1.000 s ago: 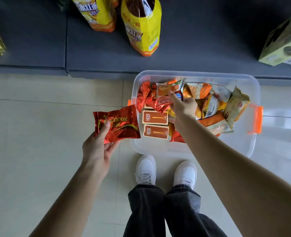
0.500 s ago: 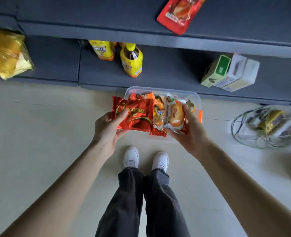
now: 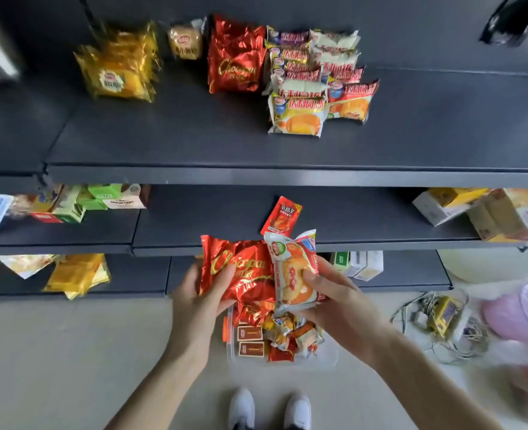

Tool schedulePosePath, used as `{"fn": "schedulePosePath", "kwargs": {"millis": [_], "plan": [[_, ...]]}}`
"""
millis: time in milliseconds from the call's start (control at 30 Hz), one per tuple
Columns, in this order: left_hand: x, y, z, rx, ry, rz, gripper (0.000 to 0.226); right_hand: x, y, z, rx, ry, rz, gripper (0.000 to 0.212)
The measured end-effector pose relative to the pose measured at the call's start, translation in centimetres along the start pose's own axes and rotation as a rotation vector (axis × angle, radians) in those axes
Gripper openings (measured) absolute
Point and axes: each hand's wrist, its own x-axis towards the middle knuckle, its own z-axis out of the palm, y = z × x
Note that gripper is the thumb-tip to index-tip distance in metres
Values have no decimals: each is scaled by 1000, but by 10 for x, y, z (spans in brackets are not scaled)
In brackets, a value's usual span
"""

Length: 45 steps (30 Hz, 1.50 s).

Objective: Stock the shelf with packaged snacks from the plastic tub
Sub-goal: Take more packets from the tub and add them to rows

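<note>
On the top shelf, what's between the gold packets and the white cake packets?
In the head view, a red foil bag, with a small round cake packet at its left.

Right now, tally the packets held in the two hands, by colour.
red foil packet, gripped by the left hand: 1
white-and-orange packet, gripped by the right hand: 1
Total showing: 2

Plastic tub (image 3: pixel 326 356), far end hidden
</note>
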Motion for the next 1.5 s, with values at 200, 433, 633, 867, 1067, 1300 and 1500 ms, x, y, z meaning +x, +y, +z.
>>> {"fn": "schedulePosePath", "kwargs": {"millis": [200, 433, 633, 867, 1067, 1300, 1500], "plan": [[13, 77, 25, -6, -62, 170, 39, -11, -87, 28, -259, 117, -218, 47], [63, 117, 53, -174, -20, 78, 15, 22, -160, -19, -791, 510, -516, 41], [82, 113, 72, -89, 95, 70, 6, 78, -206, -67, -1044, 611, -591, 40], [86, 111, 85, -30, 170, 46, 5, 121, -249, -78, -1474, 435, -661, 48], [81, 107, 89, -28, 212, 37, 4, 133, -261, -86, -1664, 372, -742, 52], [78, 106, 101, -44, 251, 39, 4, 128, -260, -86, -1668, 383, -794, 58], [73, 109, 112, -31, 238, 49, 9, 123, -257, -89, -1663, 360, -748, 56]]}}
